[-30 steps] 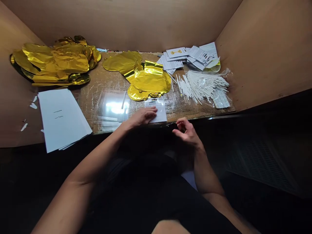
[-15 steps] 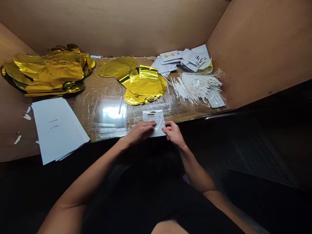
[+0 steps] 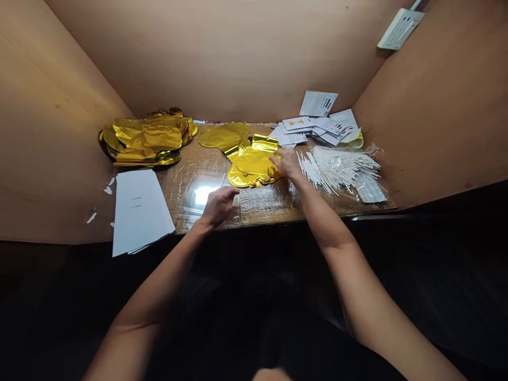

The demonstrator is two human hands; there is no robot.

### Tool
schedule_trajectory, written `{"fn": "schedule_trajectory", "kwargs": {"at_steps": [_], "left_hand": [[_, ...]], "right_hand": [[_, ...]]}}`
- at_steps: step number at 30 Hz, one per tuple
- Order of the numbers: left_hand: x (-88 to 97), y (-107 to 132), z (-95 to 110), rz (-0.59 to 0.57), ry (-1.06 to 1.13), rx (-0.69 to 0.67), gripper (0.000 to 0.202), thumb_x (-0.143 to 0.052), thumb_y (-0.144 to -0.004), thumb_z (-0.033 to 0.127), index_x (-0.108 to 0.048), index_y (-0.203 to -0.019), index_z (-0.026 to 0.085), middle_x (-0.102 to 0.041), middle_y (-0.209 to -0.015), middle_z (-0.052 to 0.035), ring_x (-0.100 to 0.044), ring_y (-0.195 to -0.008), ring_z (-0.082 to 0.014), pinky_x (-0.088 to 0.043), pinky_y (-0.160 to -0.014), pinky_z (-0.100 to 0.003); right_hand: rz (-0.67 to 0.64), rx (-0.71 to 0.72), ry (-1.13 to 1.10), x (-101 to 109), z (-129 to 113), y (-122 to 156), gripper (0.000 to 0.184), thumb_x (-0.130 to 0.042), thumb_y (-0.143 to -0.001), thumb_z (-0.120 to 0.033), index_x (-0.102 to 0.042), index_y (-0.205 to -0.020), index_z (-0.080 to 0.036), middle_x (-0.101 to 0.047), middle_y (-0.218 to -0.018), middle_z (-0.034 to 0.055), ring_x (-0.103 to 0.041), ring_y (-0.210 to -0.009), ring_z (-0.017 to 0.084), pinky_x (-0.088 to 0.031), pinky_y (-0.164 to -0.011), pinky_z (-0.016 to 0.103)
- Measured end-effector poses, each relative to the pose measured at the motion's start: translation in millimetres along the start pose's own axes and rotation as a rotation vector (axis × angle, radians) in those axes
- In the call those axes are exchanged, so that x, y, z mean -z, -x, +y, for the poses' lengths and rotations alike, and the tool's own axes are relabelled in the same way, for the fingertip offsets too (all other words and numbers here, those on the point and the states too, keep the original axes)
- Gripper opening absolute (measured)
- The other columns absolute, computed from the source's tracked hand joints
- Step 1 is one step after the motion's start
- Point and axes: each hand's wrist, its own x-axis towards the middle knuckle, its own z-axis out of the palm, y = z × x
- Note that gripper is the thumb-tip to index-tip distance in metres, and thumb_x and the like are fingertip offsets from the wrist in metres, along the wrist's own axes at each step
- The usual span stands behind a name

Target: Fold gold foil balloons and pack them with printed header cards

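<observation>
My right hand (image 3: 286,162) is over the right edge of several gold foil balloons (image 3: 254,161), its fingers apart and holding nothing. A white packet with printing (image 3: 318,103) is above the card pile at the back wall, in the air or leaning there; I cannot tell which. My left hand (image 3: 220,205) is closed near the table's front edge, thumb and fingertips together; anything inside is hidden. It partly covers clear plastic bags (image 3: 196,198) lying flat beneath it.
A large heap of gold foil (image 3: 146,137) is at the back left, with white sheets (image 3: 138,211) before it. White sticks (image 3: 337,166) in clear plastic lie right, below a pile of white packets (image 3: 297,127). A power strip (image 3: 400,29) hangs on the wall.
The white packet has left my hands and is now at the back wall. My right hand has moved forward to the gold balloons and opened; my left has closed. The view has shifted.
</observation>
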Motion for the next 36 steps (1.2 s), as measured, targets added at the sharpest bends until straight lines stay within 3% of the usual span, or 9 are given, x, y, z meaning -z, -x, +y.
{"fn": "schedule_trajectory", "kwargs": {"at_steps": [4, 10, 12, 14, 18, 24, 28, 31, 36], "left_hand": [[-3.1, -28, -5, -0.087, -0.017, -0.085, 0.024, -0.058, -0.094, 0.024, -0.082, -0.095, 0.024, -0.083, -0.096, -0.0084, -0.078, -0.088, -0.0250, -0.058, -0.085, -0.036], [-2.3, -68, -20, -0.016, -0.080, -0.086, 0.022, -0.061, -0.096, 0.026, -0.081, -0.105, 0.021, -0.082, -0.108, -0.0115, -0.076, -0.098, -0.0267, -0.057, -0.095, -0.039], [-7.8, -87, -27, -0.109, -0.129, -0.145, 0.026, -0.065, -0.092, 0.025, -0.080, -0.113, 0.019, -0.079, -0.123, -0.0140, -0.073, -0.114, -0.0293, -0.054, -0.106, -0.043], [-15.8, -105, -30, -0.308, -0.240, -0.177, 0.029, -0.068, -0.090, 0.026, -0.080, -0.115, 0.019, -0.076, -0.131, -0.0149, -0.070, -0.122, -0.0305, -0.052, -0.111, -0.043], [-29.5, -127, -27, -0.593, -0.447, -0.168, 0.019, -0.064, -0.089, 0.024, -0.081, -0.099, 0.021, -0.080, -0.105, -0.0131, -0.072, -0.103, -0.0283, -0.054, -0.096, -0.036], [-31.0, -145, -20, -0.560, -0.523, -0.117, 0.014, -0.066, -0.082, 0.019, -0.079, -0.085, 0.019, -0.075, -0.080, -0.0138, -0.069, -0.078, -0.0264, -0.048, -0.074, -0.033], [-21.1, -182, -17, -0.510, -0.462, -0.071, 0.019, -0.067, -0.086, 0.031, -0.080, -0.085, 0.018, -0.076, -0.078, -0.0085, -0.065, -0.073, -0.0194, -0.043, -0.068, -0.028], [-11.1, -217, -11, -0.517, -0.393, -0.064, 0.022, -0.076, -0.078, 0.039, -0.077, -0.076, 0.016, -0.071, -0.067, -0.0025, -0.058, -0.064, -0.0146, -0.039, -0.061, -0.026], [2.8, -254, 5, -0.473, -0.327, -0.121, 0.021, -0.074, -0.074, 0.035, -0.076, -0.072, 0.014, -0.064, -0.061, 0.0011, -0.051, -0.063, -0.0119, -0.036, -0.063, -0.025]], "right_hand": [[-0.280, 0.295, 0.325, -38, 1, 15, 0.018, -0.074, -0.098, -0.027, -0.084, -0.102, -0.012, -0.072, -0.111, 0.0147, -0.062, -0.103, 0.024, -0.048, -0.092, 0.037], [-0.311, 0.380, 0.330, -34, 14, 31, 0.020, -0.064, -0.104, -0.024, -0.082, -0.102, -0.014, -0.074, -0.108, 0.0124, -0.059, -0.104, 0.023, -0.042, -0.093, 0.034], [-0.338, 0.407, 0.291, -32, 18, 34, 0.017, -0.069, -0.102, -0.027, -0.081, -0.107, -0.015, -0.073, -0.112, 0.0114, -0.057, -0.106, 0.023, -0.041, -0.093, 0.032], [-0.356, 0.407, 0.255, -33, 19, 34, 0.016, -0.070, -0.100, -0.027, -0.079, -0.103, -0.015, -0.071, -0.109, 0.0110, -0.056, -0.103, 0.022, -0.040, -0.090, 0.031], [-0.351, 0.367, 0.224, -38, 17, 28, 0.019, -0.063, -0.102, -0.022, -0.076, -0.090, -0.013, -0.069, -0.097, 0.0093, -0.055, -0.089, 0.020, -0.038, -0.081, 0.028], [-0.337, 0.276, 0.180, -30, 11, 10, 0.028, -0.059, -0.102, -0.026, -0.075, -0.082, -0.014, -0.067, -0.079, 0.0031, -0.052, -0.073, 0.016, -0.035, -0.070, 0.026], [-0.300, 0.238, 0.180, -9, -1, -14, 0.028, -0.056, -0.102, -0.025, -0.077, -0.088, -0.012, -0.070, -0.079, 0.0045, -0.052, -0.072, 0.016, -0.034, -0.069, 0.027], [-0.284, 0.253, 0.190, 13, -17, -39, 0.025, -0.057, -0.101, -0.022, -0.077, -0.090, -0.011, -0.072, -0.083, 0.0063, -0.053, -0.074, 0.016, -0.034, -0.069, 0.027], [-0.279, 0.325, 0.204, 46, -44, -67, 0.020, -0.062, -0.102, -0.024, -0.078, -0.099, -0.014, -0.076, -0.094, 0.0086, -0.058, -0.081, 0.017, -0.035, -0.073, 0.027]]}}
